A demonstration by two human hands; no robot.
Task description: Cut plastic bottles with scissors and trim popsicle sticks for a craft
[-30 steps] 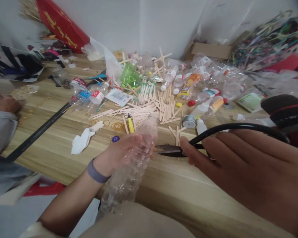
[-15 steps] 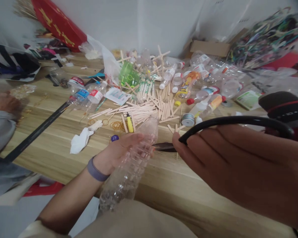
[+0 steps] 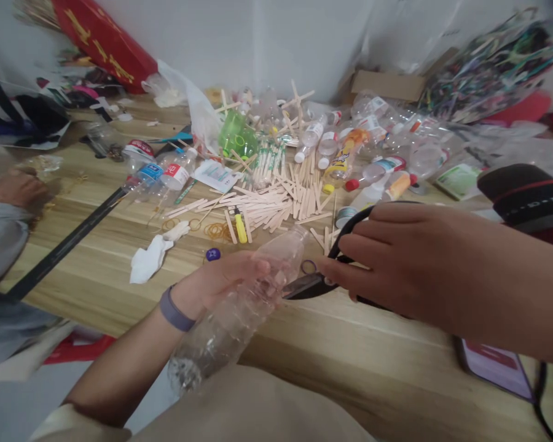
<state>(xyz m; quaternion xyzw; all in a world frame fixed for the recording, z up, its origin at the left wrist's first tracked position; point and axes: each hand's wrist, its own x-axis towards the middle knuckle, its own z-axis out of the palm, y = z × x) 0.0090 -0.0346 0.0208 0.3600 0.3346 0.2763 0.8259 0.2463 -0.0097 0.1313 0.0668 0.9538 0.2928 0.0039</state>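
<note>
A clear plastic bottle (image 3: pixel 225 334), tilted with its neck pointing away from me, is gripped around its upper part by my left hand (image 3: pixel 225 276). My right hand (image 3: pixel 410 264) is closed on the black handles of a pair of scissors (image 3: pixel 306 285). The dark blades meet the bottle's side just below the shoulder; their tips are hard to make out against the plastic. Beyond the bottle lie a yellow-handled screwdriver (image 3: pixel 240 227), a purple bottle cap (image 3: pixel 212 254) and a small purple ring (image 3: pixel 308 266).
Wooden craft sticks (image 3: pixel 262 205) are heaped mid-table, with several plastic bottles (image 3: pixel 378 172) behind. White crumpled tissue (image 3: pixel 150 261) and a long black strip (image 3: pixel 69 245) lie left. A phone (image 3: pixel 495 368) rests at right. Another person's hand (image 3: pixel 21 187) is at far left.
My right hand has turned and drawn in, the scissor handles dropping lower and closer together. The bottle has shifted, its base moving left. The phone and the purple ring have come into view.
</note>
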